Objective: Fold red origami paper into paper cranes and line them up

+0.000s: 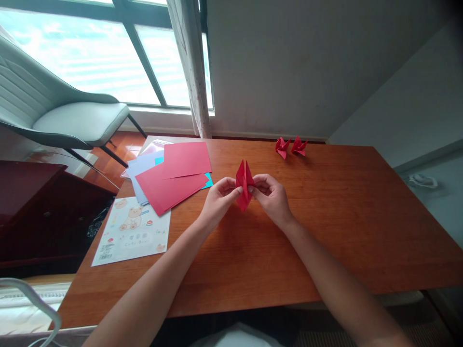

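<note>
A piece of folded red origami paper stands upright between my hands, diamond-shaped, with two points rising at its top and one point at the bottom. My left hand pinches its left side between thumb and fingers. On the opposite side my right hand grips it the same way, thumb in front. Some of the fingers behind the paper are hidden. Farther back on the table sit two finished-looking red origami figures, one just left of the other.
Loose red sheets overlap pale and blue paper at the table's back left. A white sheet with bear drawings lies nearer me. Beyond the wooden table are a chair, a window and a curtain.
</note>
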Tool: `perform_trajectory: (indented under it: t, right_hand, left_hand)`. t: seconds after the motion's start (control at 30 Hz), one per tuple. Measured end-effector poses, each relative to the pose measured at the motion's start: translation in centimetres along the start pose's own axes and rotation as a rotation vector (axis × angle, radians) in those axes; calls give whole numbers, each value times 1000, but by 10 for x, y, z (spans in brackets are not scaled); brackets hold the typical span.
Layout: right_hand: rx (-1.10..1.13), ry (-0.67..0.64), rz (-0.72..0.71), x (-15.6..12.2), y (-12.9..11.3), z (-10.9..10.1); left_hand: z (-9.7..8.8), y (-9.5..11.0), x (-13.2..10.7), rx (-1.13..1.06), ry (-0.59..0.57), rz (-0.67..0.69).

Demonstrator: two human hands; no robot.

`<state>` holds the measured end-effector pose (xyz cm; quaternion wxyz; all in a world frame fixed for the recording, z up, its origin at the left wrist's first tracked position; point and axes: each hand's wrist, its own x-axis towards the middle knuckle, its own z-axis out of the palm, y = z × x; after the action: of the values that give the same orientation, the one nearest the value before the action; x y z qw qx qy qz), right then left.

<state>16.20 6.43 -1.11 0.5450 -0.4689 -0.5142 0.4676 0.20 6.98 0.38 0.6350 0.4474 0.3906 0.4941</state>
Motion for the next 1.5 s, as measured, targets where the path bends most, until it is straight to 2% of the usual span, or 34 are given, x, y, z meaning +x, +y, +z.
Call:
perform_trajectory:
  t: [0.1, 0.23, 0.4, 0.7, 1.0, 1.2, 1.37, 1.5]
  right_hand:
    - [-77, 71, -63, -3, 0, 1]
    - [-216, 30, -142, -6, -4, 0]
    - [-262, 13, -182, -8, -6, 1]
    - [-85, -9, -97, -6, -3, 3]
    - [55, 2, -7, 0, 0, 2]
    - [22, 16, -1, -2, -3, 2]
    - [-59, -48, -55, -5, -8, 0]
    - [-68, -70, -56, -4, -4, 0]
  left_hand:
    - [1, 0, 0, 1, 14, -14]
    - [0, -2, 0, 15, 39, -4]
    - [-1, -4, 0, 30, 72, 11]
    - [-1, -2, 0, -14, 13, -29]
    - [-2, -4, 1, 19, -21, 5]
    - [-2, -5, 1, -2, -12, -28]
    - [-2, -5, 0, -2, -23, -46]
    - [-3, -7, 1, 51, -35, -8]
